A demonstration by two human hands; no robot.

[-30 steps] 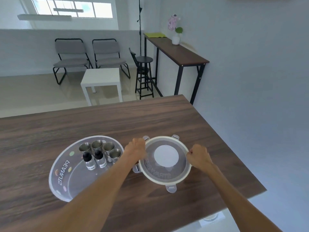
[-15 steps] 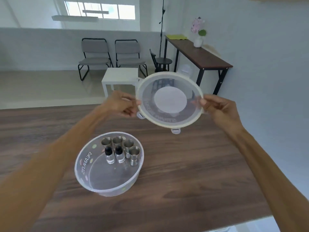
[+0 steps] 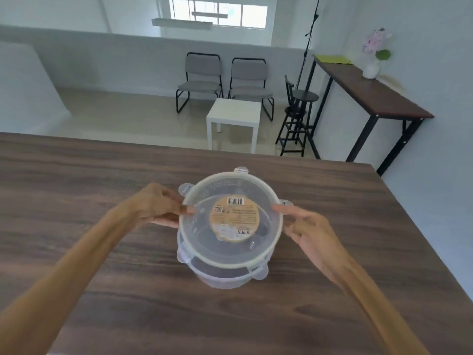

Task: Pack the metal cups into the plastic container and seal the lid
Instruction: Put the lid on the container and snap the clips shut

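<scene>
The round translucent lid (image 3: 204,242), with a tan barcode label in its middle, lies over the clear plastic container (image 3: 225,280) on the wooden table. It sits slightly tilted, and its four clip tabs stick outward. My left hand (image 3: 156,206) pinches the lid's left rim. My right hand (image 3: 304,226) touches the right rim with fingers extended. The metal cups inside are hidden behind the lid and its label; only dark shapes show through.
The brown wooden table (image 3: 102,290) spreads around the container, its right edge close to my right forearm. Beyond it stand a white side table (image 3: 234,116), two grey chairs, a black stool and a tall console table against the right wall.
Both hands brought the lid from the air down and over onto the container. The label side now faces up. The view shifted so the container is centred.
</scene>
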